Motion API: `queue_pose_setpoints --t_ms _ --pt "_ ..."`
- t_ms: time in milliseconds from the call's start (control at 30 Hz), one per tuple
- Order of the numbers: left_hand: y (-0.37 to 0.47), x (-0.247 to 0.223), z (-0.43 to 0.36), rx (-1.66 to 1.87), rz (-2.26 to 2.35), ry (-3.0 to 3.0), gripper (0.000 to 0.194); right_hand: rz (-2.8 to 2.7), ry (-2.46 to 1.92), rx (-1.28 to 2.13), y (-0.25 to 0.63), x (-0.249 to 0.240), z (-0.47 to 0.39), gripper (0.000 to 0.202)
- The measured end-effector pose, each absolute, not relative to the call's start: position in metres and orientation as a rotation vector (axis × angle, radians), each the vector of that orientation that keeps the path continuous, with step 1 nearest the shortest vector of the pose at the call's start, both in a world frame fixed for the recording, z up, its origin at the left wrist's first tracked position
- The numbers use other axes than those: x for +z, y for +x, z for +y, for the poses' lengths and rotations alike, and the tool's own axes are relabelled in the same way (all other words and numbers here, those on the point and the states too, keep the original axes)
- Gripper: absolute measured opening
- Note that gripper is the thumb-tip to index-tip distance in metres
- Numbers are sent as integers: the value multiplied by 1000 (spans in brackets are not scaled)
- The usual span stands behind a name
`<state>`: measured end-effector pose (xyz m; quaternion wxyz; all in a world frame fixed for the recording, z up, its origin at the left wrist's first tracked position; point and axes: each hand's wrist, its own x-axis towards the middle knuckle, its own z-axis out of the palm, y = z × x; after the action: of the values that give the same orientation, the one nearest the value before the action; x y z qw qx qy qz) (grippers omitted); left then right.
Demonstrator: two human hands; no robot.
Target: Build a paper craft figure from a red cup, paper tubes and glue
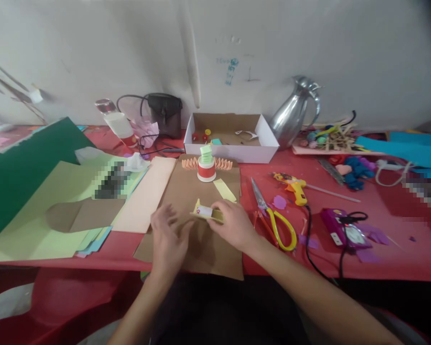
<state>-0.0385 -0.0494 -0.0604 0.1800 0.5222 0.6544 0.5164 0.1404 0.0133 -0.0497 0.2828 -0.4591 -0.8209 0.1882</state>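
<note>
My right hand [233, 224] is closed on a folded piece of yellow paper [197, 205], and a small white roll with red marks [204, 211] sits against that paper. Just to the left, my left hand [168, 235] is open, its fingers apart and slightly blurred by motion. Both are above a sheet of brown cardboard [197, 256]. Farther back on the cardboard stands a red and white paper cup [206, 171] with orange pleated paper strips [223, 164] at its sides and folded green paper [206, 154] on top. A loose yellow paper strip [224, 190] lies near it.
Scissors with yellow handles [283, 231], a yellow glue gun [299, 190] and a purple device with a cord [345, 231] lie at right. A white box [233, 154] and a metal jug [293, 112] stand behind. Coloured paper sheets [50, 206] cover the left side.
</note>
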Motion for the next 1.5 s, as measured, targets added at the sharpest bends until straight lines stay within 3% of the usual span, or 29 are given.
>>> queue_pose_setpoints --t_ms 100,233,400,500,633,767,933,1067,1267,1500 --pt "-20 -50 -57 1368 1428 879 54 -1982 -1245 555 136 -43 1 17" --pt "4 -41 -54 1341 1055 532 42 -1891 -1251 557 127 -37 -20 18" --pt "-5 -32 -43 1385 981 451 37 -2066 -1154 534 140 -34 -30 50" --pt "-28 -22 -39 1234 1049 445 33 -2122 -1253 453 164 -30 -19 28" --pt "-57 -14 -25 877 1115 601 32 -2266 -1488 265 185 -28 -2 23" --pt "-73 -18 -3 652 1269 924 37 -2314 -1516 316 192 -31 0 18" --pt "-75 -25 11 629 1454 1536 36 -2143 -1545 102 216 -38 -9 12" --pt "-76 -33 2 706 1565 1663 41 -2059 -1522 -125 230 -40 -24 15" --pt "-85 -40 -18 916 1692 1694 45 -2089 -1426 95 211 -44 -46 11" --pt "-96 -49 -46 801 1865 2189 12 -2201 -1317 389 173 -51 -46 9"
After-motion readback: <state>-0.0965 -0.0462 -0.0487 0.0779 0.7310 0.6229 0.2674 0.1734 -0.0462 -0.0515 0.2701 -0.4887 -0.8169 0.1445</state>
